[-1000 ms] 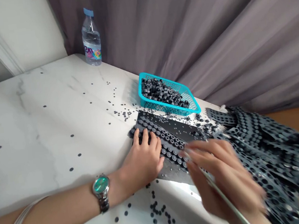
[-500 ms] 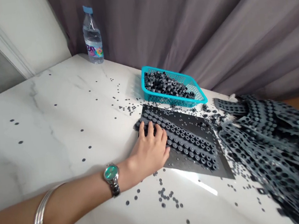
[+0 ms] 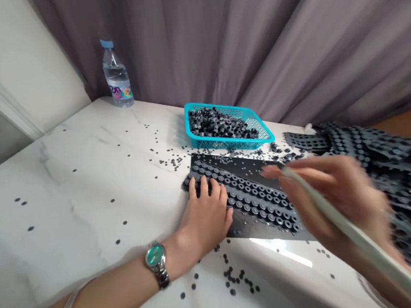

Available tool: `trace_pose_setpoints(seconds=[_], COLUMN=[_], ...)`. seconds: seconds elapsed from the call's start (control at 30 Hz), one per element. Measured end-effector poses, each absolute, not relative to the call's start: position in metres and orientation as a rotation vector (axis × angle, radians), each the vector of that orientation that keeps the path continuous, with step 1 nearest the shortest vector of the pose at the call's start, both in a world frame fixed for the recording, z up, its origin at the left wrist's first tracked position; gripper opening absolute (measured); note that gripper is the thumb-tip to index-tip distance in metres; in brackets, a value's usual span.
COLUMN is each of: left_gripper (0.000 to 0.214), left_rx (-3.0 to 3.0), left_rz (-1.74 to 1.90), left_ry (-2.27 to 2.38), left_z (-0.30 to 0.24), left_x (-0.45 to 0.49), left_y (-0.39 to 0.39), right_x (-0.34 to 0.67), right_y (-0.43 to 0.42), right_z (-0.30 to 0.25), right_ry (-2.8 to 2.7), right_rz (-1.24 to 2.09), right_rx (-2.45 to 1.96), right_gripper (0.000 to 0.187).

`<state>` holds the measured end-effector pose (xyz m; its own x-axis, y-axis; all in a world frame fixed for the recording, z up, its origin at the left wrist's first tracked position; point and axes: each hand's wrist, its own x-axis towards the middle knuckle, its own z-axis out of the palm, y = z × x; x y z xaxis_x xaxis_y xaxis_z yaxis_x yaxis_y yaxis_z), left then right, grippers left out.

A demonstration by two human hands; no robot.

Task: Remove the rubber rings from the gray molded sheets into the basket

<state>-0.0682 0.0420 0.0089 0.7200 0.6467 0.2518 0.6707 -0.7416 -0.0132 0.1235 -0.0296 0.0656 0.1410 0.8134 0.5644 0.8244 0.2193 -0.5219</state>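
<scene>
My left hand [image 3: 208, 216] lies on the left end of a black rubber sheet [image 3: 262, 204] moulded with rows of round ringed pieces. Its fingers are spread over the sheet, pressing on it. Under the sheet is a flat black mat [image 3: 252, 230]. At the right my right hand [image 3: 342, 202], blurred by motion, is closed around a long, slim, pale pen-like tool [image 3: 343, 224]. This hand is above the sheet's right end and hides part of it. The tool's exact kind is not clear.
A turquoise basket [image 3: 234, 144] of small black rubber pieces stands behind the mat. Punched black sheets [image 3: 346, 141] are heaped at the right. Small black discs [image 3: 239, 276] lie scattered over the white marbled table [image 3: 80, 229]. A water bottle [image 3: 118, 79] stands at the back left.
My right hand has come into view from the right with the pale tool in it. My left hand stays on the sheet. The camera view has shifted slightly.
</scene>
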Motion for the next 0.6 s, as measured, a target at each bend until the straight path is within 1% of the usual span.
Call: trace_pose_setpoints(seconds=[0.07,0.1,0.2,0.33,0.43,0.6], left_gripper=[0.054,0.053,0.052,0.052,0.052,0.053], left_rx=[-2.797,-2.790,-2.787,-2.786,-2.791,-2.802], left_rz=[-0.359,-0.365,-0.378,-0.401,-0.418,-0.424], left_ry=[-1.083,-1.082,-1.078,-1.093,-1.106,-1.091], left_z=[0.009,0.010,0.009,0.006,0.005,0.006], left_x=[-0.068,-0.068,-0.068,-0.067,-0.066,-0.067], left_y=[0.042,0.043,0.043,0.044,0.043,0.041], right_x=[0.116,0.116,0.123,0.133,0.133,0.131], right_y=[-0.015,-0.002,0.034,0.048,0.046,0.048], right_z=[0.078,0.077,0.054,0.021,0.014,0.016], right_ry=[-1.731,-1.791,-1.964,-2.215,-2.282,-2.350], right_rz=[0.027,0.054,0.057,-0.035,-0.081,-0.168], right_rx=[-1.657,-1.686,-1.652,-1.391,-1.289,-1.246], right_gripper=[0.015,0.012,0.016,0.015,0.014,0.015])
